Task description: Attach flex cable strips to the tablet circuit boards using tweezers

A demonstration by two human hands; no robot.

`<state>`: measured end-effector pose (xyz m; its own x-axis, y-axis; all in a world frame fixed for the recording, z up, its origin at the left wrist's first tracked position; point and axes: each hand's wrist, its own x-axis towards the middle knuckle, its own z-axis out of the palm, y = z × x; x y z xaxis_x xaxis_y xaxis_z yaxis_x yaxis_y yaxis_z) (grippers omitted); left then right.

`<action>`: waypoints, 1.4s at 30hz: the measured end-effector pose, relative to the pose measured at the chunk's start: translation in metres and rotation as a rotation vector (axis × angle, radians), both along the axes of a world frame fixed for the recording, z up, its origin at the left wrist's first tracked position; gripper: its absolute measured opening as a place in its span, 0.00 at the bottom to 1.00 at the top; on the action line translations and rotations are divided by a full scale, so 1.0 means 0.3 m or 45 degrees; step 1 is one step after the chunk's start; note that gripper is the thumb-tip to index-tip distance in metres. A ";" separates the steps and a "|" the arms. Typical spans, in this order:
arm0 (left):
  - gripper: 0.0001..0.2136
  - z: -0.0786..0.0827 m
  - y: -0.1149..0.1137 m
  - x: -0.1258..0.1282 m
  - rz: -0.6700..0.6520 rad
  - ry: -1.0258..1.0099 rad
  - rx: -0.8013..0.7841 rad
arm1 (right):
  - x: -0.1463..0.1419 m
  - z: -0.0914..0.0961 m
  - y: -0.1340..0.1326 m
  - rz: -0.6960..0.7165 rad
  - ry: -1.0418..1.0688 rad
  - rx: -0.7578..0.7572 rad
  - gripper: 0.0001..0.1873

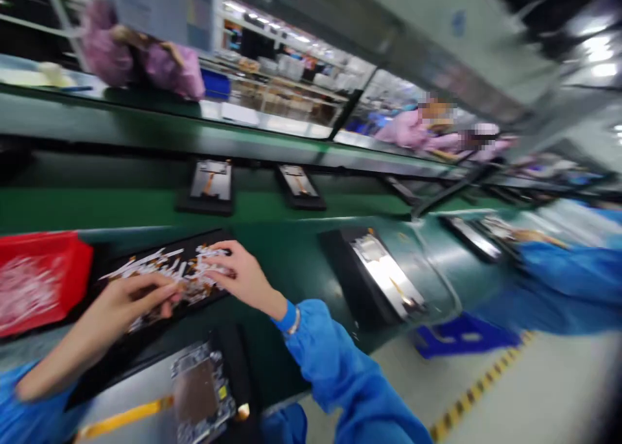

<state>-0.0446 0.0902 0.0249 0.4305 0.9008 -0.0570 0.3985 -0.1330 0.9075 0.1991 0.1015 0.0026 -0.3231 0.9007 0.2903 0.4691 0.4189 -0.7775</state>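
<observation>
Small white and orange-brown strip-like parts (162, 259) lie heaped in a black tray (116, 259). Over the near side of the heap is my left hand (133, 301), thumb and fingertips pinched together; whatever they hold is too small to make out. My right hand (245, 279) reaches into the right end of the same heap, its curled fingers and thumb around some white parts. Close to me, below both hands, sits an opened electronic device (131, 392) in a black holder, with a circuit board (221, 373) and an orange ribbon cable (126, 418).
A red bin (72, 275) of pale pieces stands left. Another opened device (383, 269) lies right on the green bench (276, 256). Devices in black holders (211, 188) sit on the green strip behind. A co-worker's blue sleeve (568, 269) is far right; a blue stool (461, 334) stands below.
</observation>
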 end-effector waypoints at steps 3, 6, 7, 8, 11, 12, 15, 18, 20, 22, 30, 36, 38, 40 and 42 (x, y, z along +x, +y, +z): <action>0.22 0.026 -0.056 0.072 0.111 -0.186 -0.214 | -0.038 0.002 -0.070 0.093 0.428 -0.212 0.21; 0.24 0.012 -0.095 0.110 0.152 -0.279 -0.297 | -0.069 0.013 -0.137 0.145 0.599 -0.300 0.22; 0.25 0.005 -0.106 0.115 0.142 -0.305 -0.326 | -0.078 0.015 -0.153 0.136 0.612 -0.294 0.20; 0.25 -0.002 -0.115 0.118 0.126 -0.324 -0.352 | -0.086 0.015 -0.165 0.129 0.620 -0.286 0.17; 0.25 -0.012 -0.132 0.120 0.069 -0.342 -0.412 | -0.093 0.009 -0.173 0.172 0.651 -0.279 0.10; 0.25 -0.010 -0.135 0.119 0.054 -0.336 -0.427 | -0.090 0.006 -0.170 0.197 0.657 -0.273 0.09; 0.22 0.013 -0.148 0.101 0.023 -0.296 -0.457 | -0.062 0.002 -0.158 0.227 0.572 -0.214 0.06; 0.18 0.059 -0.161 0.031 0.068 -0.172 -0.366 | -0.022 -0.006 -0.159 0.231 0.443 -0.191 0.05; 0.17 0.091 -0.157 -0.053 0.278 0.174 0.000 | -0.001 -0.019 -0.170 0.271 0.353 -0.211 0.06; 0.18 0.113 -0.139 -0.153 0.575 0.589 0.397 | 0.012 -0.039 -0.185 0.302 0.212 -0.179 0.06; 0.13 0.055 -0.136 -0.237 0.648 0.963 0.758 | 0.015 -0.099 -0.198 0.488 -0.173 0.091 0.15; 0.07 -0.031 -0.263 -0.032 0.132 0.577 0.714 | 0.019 -0.095 -0.196 0.509 -0.358 0.117 0.16; 0.08 -0.054 -0.280 0.000 0.041 0.416 0.618 | 0.020 -0.091 -0.195 0.515 -0.400 0.124 0.16; 0.10 -0.075 -0.281 0.012 -0.051 0.324 0.502 | 0.023 -0.081 -0.193 0.541 -0.398 0.106 0.16; 0.11 -0.091 -0.277 0.014 -0.133 0.298 0.428 | 0.027 -0.066 -0.190 0.570 -0.382 0.050 0.15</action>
<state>-0.0403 0.0070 -0.0024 0.5308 0.8381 0.1256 0.5576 -0.4569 0.6931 0.2073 0.0445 -0.0171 -0.7468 0.6463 0.1566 0.4373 0.6548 -0.6165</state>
